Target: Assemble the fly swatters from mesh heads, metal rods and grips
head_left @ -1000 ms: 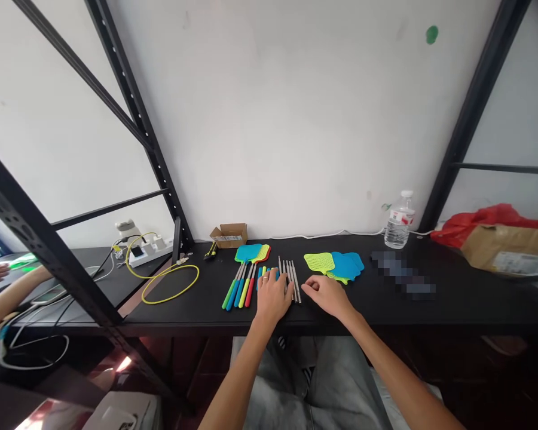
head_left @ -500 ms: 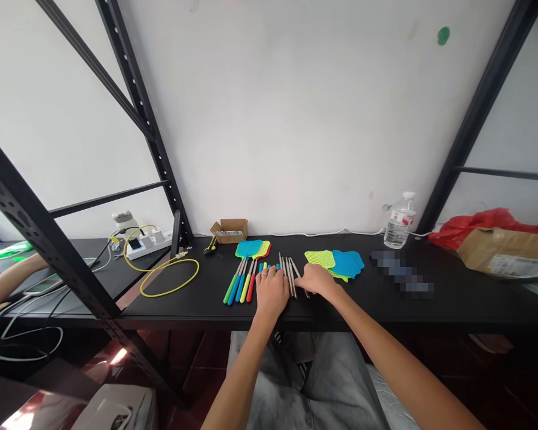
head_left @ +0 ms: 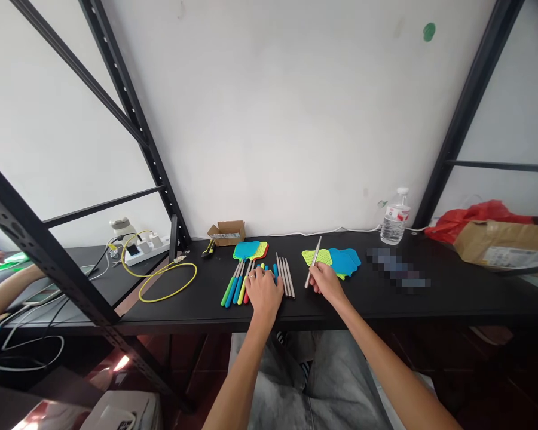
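My right hand [head_left: 325, 280] is closed around one thin silver metal rod [head_left: 314, 258], which it holds tilted above the black table. Palm down, my left hand [head_left: 263, 291] rests over several loose coloured handles [head_left: 275, 272], fingers slightly apart; its palm hides most of them. Several more metal rods [head_left: 286, 278] lie side by side just right of it. To its left lie fly swatters with coloured grips [head_left: 231, 291] and blue and yellow-green heads [head_left: 245, 250]. Loose swatter heads, yellow-green and blue [head_left: 346, 261], overlap beyond my right hand.
A small open cardboard box [head_left: 228, 233] and a coiled yellow cable [head_left: 168, 297] are at left, near a power strip [head_left: 146, 248]. A water bottle [head_left: 395, 218] and a larger carton [head_left: 504, 245] stand at right. Another person's arm [head_left: 13, 292] shows at far left.
My right hand has lifted a metal rod away from the row and moved it right, turning it upright. My left hand has shifted slightly left over the handles.
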### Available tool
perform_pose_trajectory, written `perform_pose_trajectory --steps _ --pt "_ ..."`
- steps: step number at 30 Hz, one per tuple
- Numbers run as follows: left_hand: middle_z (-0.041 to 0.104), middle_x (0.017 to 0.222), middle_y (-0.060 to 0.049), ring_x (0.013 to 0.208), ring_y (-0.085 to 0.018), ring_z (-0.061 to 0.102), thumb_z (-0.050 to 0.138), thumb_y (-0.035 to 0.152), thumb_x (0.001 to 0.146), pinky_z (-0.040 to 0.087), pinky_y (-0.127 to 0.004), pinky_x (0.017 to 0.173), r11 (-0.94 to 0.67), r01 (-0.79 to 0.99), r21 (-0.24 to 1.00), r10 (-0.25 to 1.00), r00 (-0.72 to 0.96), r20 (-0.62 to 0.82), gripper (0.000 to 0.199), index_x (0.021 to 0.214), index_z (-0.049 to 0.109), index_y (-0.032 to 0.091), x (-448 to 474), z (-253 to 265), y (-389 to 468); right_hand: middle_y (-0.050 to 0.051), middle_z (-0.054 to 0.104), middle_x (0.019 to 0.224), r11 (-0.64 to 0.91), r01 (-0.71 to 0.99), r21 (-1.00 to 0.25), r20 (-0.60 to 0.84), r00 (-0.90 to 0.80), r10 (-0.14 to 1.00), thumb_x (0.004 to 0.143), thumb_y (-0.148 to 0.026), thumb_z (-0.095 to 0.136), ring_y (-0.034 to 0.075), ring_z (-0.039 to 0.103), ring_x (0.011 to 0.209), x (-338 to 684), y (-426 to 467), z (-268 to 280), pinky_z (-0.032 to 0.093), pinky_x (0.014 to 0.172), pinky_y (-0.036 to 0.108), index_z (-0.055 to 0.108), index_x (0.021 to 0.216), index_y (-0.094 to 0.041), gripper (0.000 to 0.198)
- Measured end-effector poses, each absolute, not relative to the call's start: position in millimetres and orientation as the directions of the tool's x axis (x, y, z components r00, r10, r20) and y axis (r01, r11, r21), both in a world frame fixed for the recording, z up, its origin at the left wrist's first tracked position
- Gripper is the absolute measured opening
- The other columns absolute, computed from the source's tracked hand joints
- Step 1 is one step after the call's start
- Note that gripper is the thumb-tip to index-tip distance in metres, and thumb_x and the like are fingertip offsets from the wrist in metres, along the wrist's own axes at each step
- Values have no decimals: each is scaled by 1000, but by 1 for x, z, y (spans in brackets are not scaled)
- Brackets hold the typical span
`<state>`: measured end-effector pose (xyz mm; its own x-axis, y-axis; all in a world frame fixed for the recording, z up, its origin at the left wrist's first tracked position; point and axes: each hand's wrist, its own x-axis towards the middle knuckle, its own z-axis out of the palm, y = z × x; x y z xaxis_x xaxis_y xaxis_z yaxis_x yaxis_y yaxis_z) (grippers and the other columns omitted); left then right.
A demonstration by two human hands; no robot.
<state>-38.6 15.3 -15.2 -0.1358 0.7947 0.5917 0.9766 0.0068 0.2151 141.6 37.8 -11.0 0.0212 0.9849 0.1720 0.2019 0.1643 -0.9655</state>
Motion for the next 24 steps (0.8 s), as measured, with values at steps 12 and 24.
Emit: perform_pose_trajectory --steps 12,24 --pt "61 105 -12 111 -30 51 49 32 90 37 -45 95 -45 984 172 784 -72 616 27 77 69 18 -39 -15 13 1 63 65 205 57 -977 207 38 978 82 -40 51 11 51 44 145 46 -20 38 40 22 55 82 -19 21" --pt "68 91 -6 96 -25 58 44 25 95 39 -40 89 -215 956 200 768 39 639 19 100 61 20 -43 -7 8 2 64 73 232 -32 -972 226 121 966 81 -47 56 11 54 47 144 49 -21 40 40 22 56 82 -19 28"
